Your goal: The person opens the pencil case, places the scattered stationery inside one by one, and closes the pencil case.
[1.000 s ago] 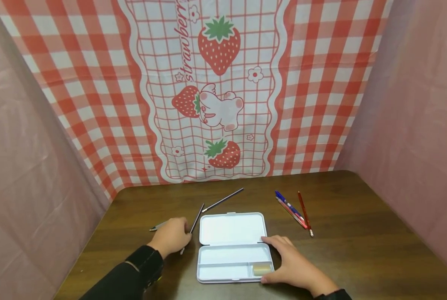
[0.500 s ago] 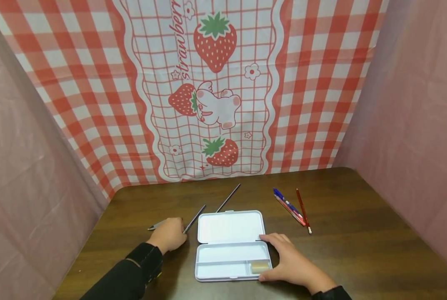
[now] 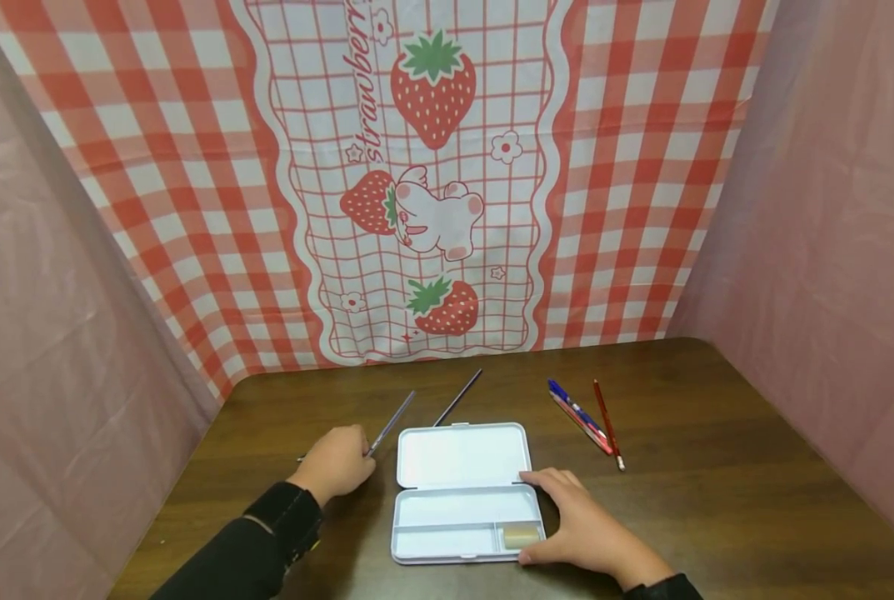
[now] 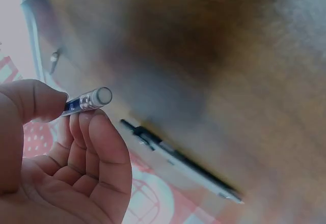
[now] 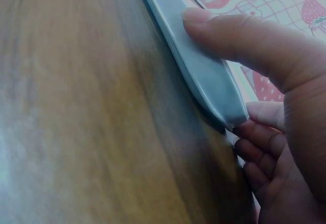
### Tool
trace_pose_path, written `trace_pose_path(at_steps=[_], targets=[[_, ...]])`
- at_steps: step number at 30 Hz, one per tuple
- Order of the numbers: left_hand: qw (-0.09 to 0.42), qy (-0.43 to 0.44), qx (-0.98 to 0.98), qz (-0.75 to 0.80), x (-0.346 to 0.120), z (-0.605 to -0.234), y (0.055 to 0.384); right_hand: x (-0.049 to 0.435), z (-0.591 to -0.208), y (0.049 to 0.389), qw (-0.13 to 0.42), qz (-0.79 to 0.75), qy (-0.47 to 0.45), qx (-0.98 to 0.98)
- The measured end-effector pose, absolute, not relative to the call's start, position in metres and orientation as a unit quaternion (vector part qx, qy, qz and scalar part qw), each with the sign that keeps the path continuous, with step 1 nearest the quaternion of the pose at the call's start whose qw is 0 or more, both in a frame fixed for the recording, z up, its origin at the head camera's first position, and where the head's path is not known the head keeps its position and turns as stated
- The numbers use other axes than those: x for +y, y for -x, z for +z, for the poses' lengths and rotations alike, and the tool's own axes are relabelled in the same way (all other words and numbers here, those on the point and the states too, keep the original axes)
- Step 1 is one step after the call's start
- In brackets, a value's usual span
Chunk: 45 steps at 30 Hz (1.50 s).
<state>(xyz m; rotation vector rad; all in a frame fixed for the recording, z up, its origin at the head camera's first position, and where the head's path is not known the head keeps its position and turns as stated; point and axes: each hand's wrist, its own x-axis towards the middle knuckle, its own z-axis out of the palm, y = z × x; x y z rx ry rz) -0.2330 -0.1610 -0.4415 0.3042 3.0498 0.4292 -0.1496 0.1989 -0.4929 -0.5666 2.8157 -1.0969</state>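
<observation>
My left hand (image 3: 336,463) pinches a dark pencil (image 3: 392,421) between thumb and fingers, lifted a little off the table. In the left wrist view the pencil's white eraser end (image 4: 97,99) sticks out past the fingertips. An open white pencil case (image 3: 464,458) lies right of that hand, its lid folded back. My right hand (image 3: 585,529) holds the case's right side, thumb at the near corner and fingers farther up the edge. A tan eraser (image 3: 521,536) sits in the small near-right compartment. A pen (image 4: 183,160) lies near the left hand, mostly hidden in the head view.
Another dark pencil (image 3: 458,397) lies behind the case, its near end hidden by the lid. To the right are a blue pen (image 3: 576,406), a pink pen (image 3: 581,423) and a red pencil (image 3: 608,425). A checked strawberry cloth (image 3: 432,208) hangs behind the table (image 3: 724,467).
My left hand has picked up the pencil beside the case and raised it slightly. The pencil behind the case has swung to a steeper angle. My right hand stays on the case.
</observation>
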Motion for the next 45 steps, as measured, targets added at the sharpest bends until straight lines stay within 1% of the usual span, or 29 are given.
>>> trace_pose_path(at_steps=[10, 16, 18, 23, 26, 31, 35, 38, 45], targets=[[0.013, -0.120, 0.981, 0.155, -0.146, -0.430, 0.226, 0.199, -0.494, 0.149, 0.029, -0.359, 0.187, 0.914], [0.033, -0.140, 0.978, 0.154, -0.123, -0.428, 0.215, 0.200, -0.494, 0.149, 0.028, -0.353, 0.182, 0.917], [0.031, -0.161, 0.976, 0.145, -0.115, -0.428, 0.211, 0.200, -0.494, 0.149, 0.029, -0.353, 0.184, 0.917], [0.004, -0.232, 0.966, 0.116, -0.099, -0.425, 0.204, 0.199, -0.493, 0.149, 0.030, -0.354, 0.186, 0.916], [-0.003, -0.262, 0.961, 0.093, -0.089, -0.421, 0.201, 0.199, -0.492, 0.148, 0.027, -0.354, 0.186, 0.916], [-0.007, -0.327, 0.945, 0.005, -0.079, -0.421, 0.194, 0.198, -0.492, 0.148, 0.022, -0.351, 0.191, 0.917], [0.006, -0.364, 0.931, -0.041, -0.076, -0.423, 0.186, 0.197, -0.493, 0.149, 0.020, -0.349, 0.189, 0.918], [0.024, -0.373, 0.926, -0.060, -0.075, -0.423, 0.182, 0.198, -0.493, 0.149, 0.016, -0.351, 0.191, 0.917], [0.064, -0.381, 0.919, -0.079, -0.075, -0.428, 0.180, 0.198, -0.492, 0.148, 0.026, -0.355, 0.188, 0.915]])
